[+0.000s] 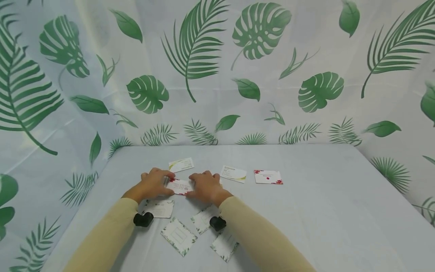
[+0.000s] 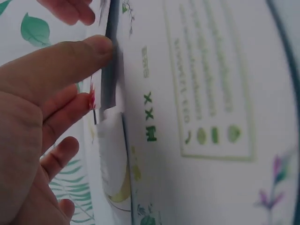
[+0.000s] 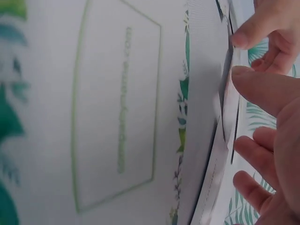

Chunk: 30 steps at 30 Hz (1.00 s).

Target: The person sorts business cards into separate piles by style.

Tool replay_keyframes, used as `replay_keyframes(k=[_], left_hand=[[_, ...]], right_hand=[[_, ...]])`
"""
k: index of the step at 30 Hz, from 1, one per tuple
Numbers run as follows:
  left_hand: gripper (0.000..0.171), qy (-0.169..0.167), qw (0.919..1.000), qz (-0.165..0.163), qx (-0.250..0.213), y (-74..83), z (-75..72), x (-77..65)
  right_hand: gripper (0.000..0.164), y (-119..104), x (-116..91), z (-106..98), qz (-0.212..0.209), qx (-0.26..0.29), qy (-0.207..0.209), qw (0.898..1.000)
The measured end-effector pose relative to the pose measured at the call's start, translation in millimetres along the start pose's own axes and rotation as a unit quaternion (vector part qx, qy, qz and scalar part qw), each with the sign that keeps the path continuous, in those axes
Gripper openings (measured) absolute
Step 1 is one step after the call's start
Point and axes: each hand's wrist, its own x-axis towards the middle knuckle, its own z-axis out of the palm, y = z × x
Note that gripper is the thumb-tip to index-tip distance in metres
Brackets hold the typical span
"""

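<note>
A white business card with red flowers at its corners (image 1: 180, 186) lies between the two hands in the head view. My left hand (image 1: 153, 184) holds its left end, thumb at the near edge and fingers at the far edge. At the right end my right hand (image 1: 207, 187) grips it the same way, covering part of that end. In the left wrist view the left thumb (image 2: 96, 49) is on the card's edge. The right thumb (image 3: 248, 77) shows at the near edge in the right wrist view.
Gold-curved cards (image 1: 181, 165) (image 1: 233, 173) and a red-flowered card with a red dot (image 1: 268, 177) lie farther back. Nearer are a card by the left wrist (image 1: 159, 209) and leaf-bordered cards (image 1: 179, 236) (image 1: 202, 218) (image 1: 225, 245). A leaf-print cloth (image 1: 210, 90) hangs behind the white table (image 1: 323, 211).
</note>
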Motion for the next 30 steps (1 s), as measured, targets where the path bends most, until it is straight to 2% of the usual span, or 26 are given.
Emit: replay_keyframes(k=[3, 8, 14, 18, 24, 27, 30], left_hand=[[0.054, 0.02, 0.9996, 0.02, -0.01, 3.4, -1.3, -4.0], [0.051, 0.045, 0.997, 0.046, -0.042, 12.1, -8.7, -7.2], [0.049, 0.047, 0.9954, 0.047, -0.068, 33.5, -12.8, -5.6], [0.051, 0.041, 0.9926, 0.082, -0.08, 51.0, -9.3, -2.6], [0.055, 0.039, 0.9855, 0.143, -0.083, 83.0, -1.2, 10.3], [0.055, 0.039, 0.984, 0.15, -0.087, 101.1, 4.9, 20.4], [0.055, 0.034, 0.985, 0.144, -0.089, 121.5, 13.9, 32.2]], right_hand=[[0.064, 3.1, -1.7, -2.0, -0.013, 0.002, 0.008, 1.0], [0.058, 14.1, -5.4, -12.2, -0.04, 0.037, 0.028, 0.998], [0.062, 36.6, -16.7, -30.4, -0.056, 0.098, 0.025, 0.993], [0.062, 54.0, -29.6, -45.3, -0.059, 0.131, 0.025, 0.989], [0.063, 87.3, -49.8, -63.4, -0.06, 0.122, 0.052, 0.989], [0.064, 106.4, -61.6, -69.2, -0.057, 0.116, 0.061, 0.99], [0.063, 126.1, -75.2, -72.6, -0.041, 0.107, 0.066, 0.991]])
